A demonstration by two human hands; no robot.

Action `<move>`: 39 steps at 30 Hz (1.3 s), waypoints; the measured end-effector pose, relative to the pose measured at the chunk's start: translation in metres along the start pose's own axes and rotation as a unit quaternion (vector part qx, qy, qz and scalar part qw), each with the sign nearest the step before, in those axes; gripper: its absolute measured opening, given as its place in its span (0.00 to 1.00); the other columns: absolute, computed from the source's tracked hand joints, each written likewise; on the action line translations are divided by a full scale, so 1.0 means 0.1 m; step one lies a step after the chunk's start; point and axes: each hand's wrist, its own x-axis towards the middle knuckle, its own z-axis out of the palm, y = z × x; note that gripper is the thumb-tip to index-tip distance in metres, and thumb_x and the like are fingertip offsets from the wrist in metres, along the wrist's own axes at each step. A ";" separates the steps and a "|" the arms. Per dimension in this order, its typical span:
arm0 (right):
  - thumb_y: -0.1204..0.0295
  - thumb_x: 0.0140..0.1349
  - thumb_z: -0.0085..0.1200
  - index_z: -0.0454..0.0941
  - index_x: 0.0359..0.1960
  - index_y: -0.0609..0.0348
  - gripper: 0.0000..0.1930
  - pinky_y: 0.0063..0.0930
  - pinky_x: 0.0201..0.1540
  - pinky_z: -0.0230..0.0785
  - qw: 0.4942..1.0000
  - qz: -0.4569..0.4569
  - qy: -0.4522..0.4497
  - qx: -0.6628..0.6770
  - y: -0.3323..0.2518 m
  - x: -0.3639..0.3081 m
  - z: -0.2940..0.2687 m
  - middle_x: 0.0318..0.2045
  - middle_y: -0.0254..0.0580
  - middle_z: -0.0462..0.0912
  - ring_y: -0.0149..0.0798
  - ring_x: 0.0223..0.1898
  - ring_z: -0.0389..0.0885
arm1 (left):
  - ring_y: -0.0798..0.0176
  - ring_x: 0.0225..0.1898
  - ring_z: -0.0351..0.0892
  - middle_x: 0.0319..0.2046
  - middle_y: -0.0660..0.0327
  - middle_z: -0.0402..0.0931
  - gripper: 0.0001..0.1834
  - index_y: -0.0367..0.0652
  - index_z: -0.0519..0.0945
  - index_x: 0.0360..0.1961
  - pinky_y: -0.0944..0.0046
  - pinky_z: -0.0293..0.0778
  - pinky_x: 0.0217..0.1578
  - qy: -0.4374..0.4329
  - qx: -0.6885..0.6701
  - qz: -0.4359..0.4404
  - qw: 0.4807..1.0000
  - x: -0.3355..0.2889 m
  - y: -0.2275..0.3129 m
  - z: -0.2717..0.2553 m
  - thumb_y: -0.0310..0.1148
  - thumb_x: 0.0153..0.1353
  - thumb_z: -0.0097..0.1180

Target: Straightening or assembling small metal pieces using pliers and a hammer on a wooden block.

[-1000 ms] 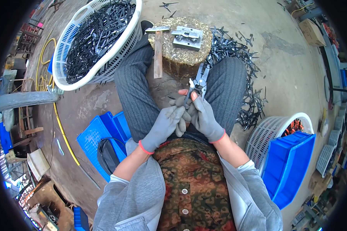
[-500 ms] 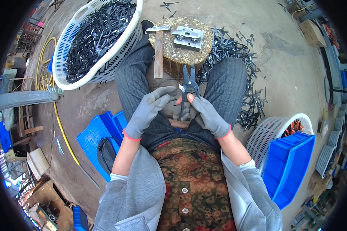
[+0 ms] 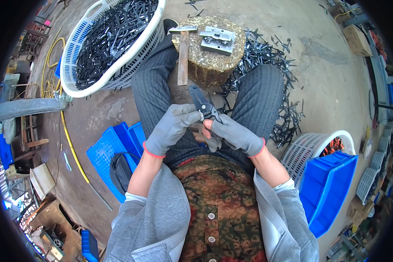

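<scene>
Between my hands, above my lap, is a dark pair of wire-stripper pliers [image 3: 201,99] with a silver pivot and a small silver piece on its side. Its jaws lie together and point up and left. My right hand [image 3: 238,134], in a grey glove with bare fingertips showing, is closed around the handles, partly hiding them. My left hand [image 3: 175,124], also gloved, has its fingers pressed together at the small silver piece. A hammer [image 3: 183,56] and a steel block fixture [image 3: 218,40] rest on the round stump [image 3: 207,72] ahead.
Left of the stump stands a white basket [image 3: 113,83] full of black plier parts. More pliers [image 3: 266,56] are heaped on the floor to its right. Blue crates [image 3: 113,148] lie at my left; another blue crate [image 3: 327,187] leans on a white basket [image 3: 299,150] at my right.
The pliers have turned from pointing straight ahead to pointing up-left, and their jaws have come together. My left hand has moved right, its fingers now at the pliers.
</scene>
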 end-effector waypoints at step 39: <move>0.58 0.65 0.44 0.71 0.47 0.65 0.20 0.28 0.42 0.67 0.953 -0.069 0.171 -0.239 -0.22 -0.18 -0.41 0.35 0.40 0.79 0.33 0.37 0.76 | 0.69 0.28 0.75 0.27 0.66 0.77 0.10 0.46 0.77 0.34 0.67 0.71 0.32 0.292 -0.180 -0.049 0.938 0.33 -0.12 -1.32 0.39 0.65 0.48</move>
